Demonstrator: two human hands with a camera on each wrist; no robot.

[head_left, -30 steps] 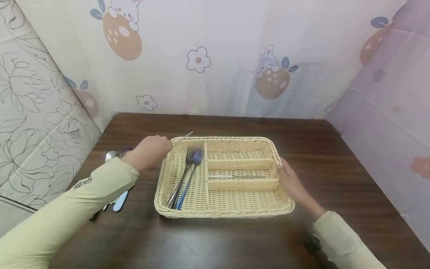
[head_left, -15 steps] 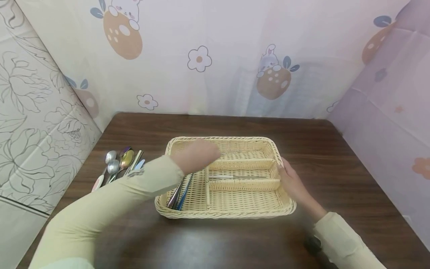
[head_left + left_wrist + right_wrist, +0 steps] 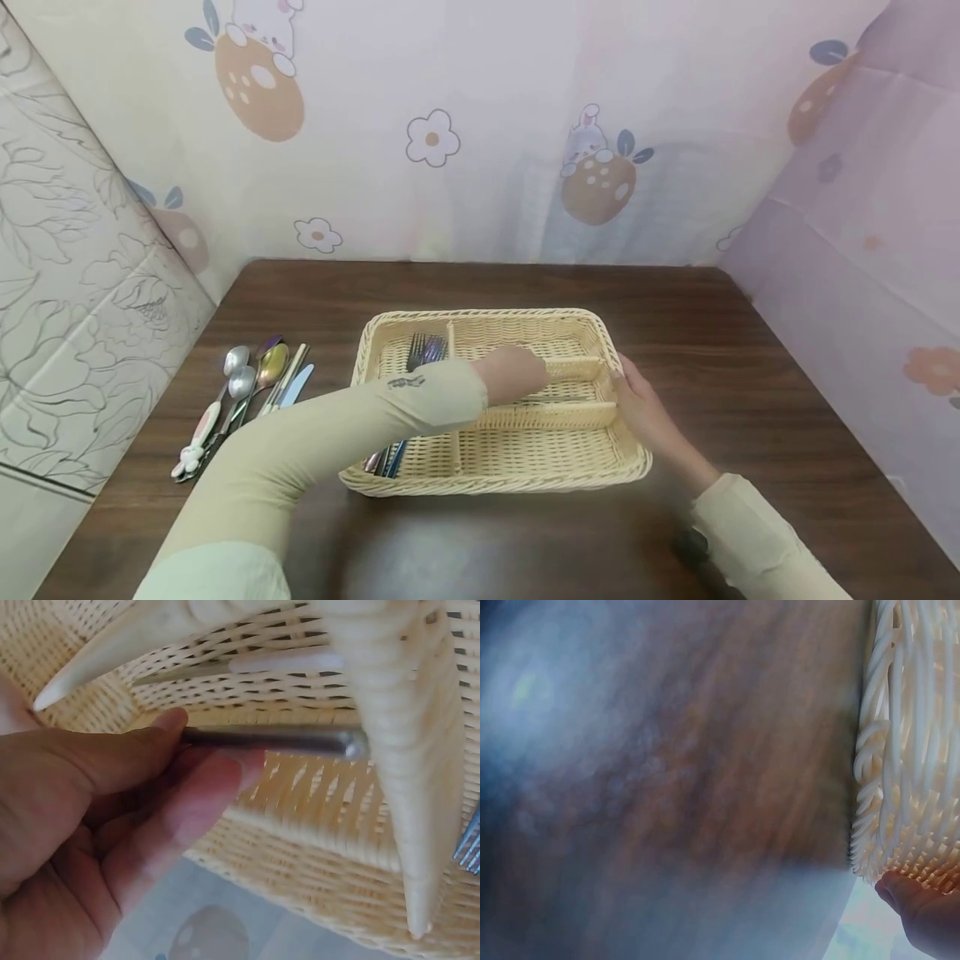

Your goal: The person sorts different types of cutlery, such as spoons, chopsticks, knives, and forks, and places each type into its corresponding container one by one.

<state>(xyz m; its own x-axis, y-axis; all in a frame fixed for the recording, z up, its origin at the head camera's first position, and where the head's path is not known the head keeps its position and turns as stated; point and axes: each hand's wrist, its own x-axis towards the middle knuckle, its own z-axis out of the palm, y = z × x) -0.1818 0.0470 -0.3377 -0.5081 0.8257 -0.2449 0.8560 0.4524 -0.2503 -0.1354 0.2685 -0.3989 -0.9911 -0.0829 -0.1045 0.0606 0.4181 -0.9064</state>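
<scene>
A cream woven cutlery basket with dividers stands mid-table. My left hand reaches over its right-hand compartments; in the left wrist view its thumb and fingers pinch a slim dark-silver metal utensil, whose kind I cannot tell. It hangs above the back compartment. Beyond a divider, a white-handled knife lies in the middle compartment. Several forks lie in the left compartment, partly hidden by my sleeve. My right hand grips the basket's right end, its fingertips at the rim in the right wrist view.
Left of the basket lies a group of cutlery: several spoons, pale chopsticks and a blue-bladed knife. My left forearm crosses the table between them and the basket. Patterned curtains stand behind and beside the table.
My left hand has moved right, from the basket's left rim to above its right-hand compartments, carrying the slim utensil. The right hand stays on the basket's right end.
</scene>
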